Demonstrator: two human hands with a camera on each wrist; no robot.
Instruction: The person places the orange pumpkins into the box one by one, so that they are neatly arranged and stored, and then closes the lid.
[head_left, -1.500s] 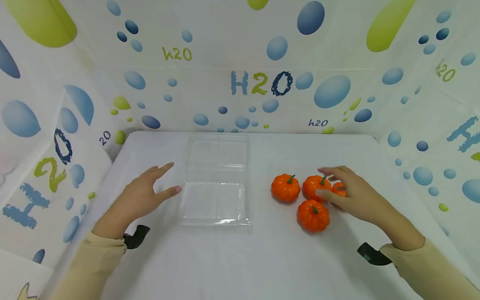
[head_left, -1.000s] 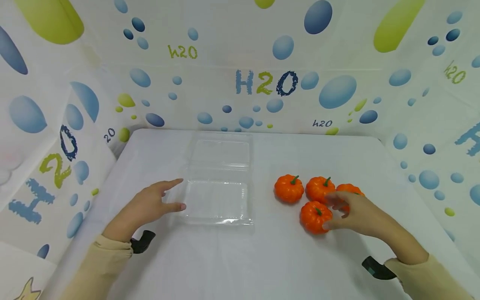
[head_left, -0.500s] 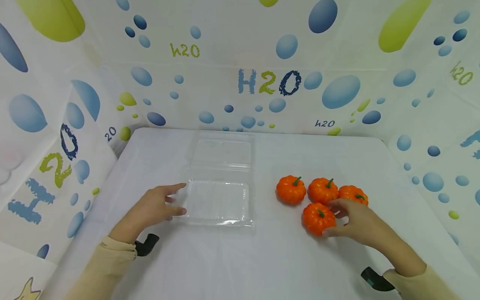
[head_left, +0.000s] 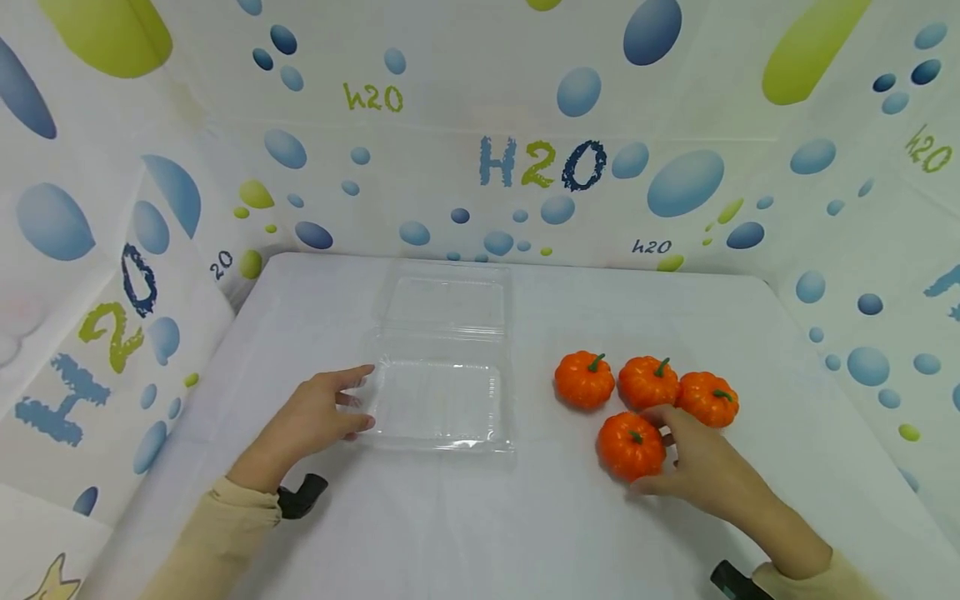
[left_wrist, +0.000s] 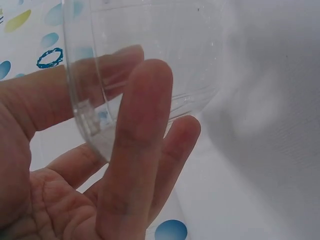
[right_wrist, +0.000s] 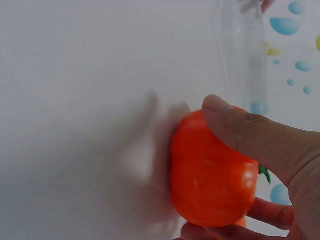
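Observation:
My right hand grips a small orange pumpkin with a green stem, the nearest of the group. In the right wrist view its thumb lies over one side of the pumpkin and the fingers curl under the other. A clear plastic clamshell box lies unfolded on the white table, lid part at the back. At its left edge, my left hand has loosely bent fingers, thumb and forefinger tips right at the rim. The left wrist view shows one finger through the box's clear wall.
Three more orange pumpkins form a row behind the gripped one: a left pumpkin, a middle pumpkin and a right pumpkin. A white sheet printed with blue and green drops rises behind the table.
My left hand has come right and down to the box's edge. My right hand has moved from over the back pumpkins to the front one, gripped it and drawn it slightly toward me.

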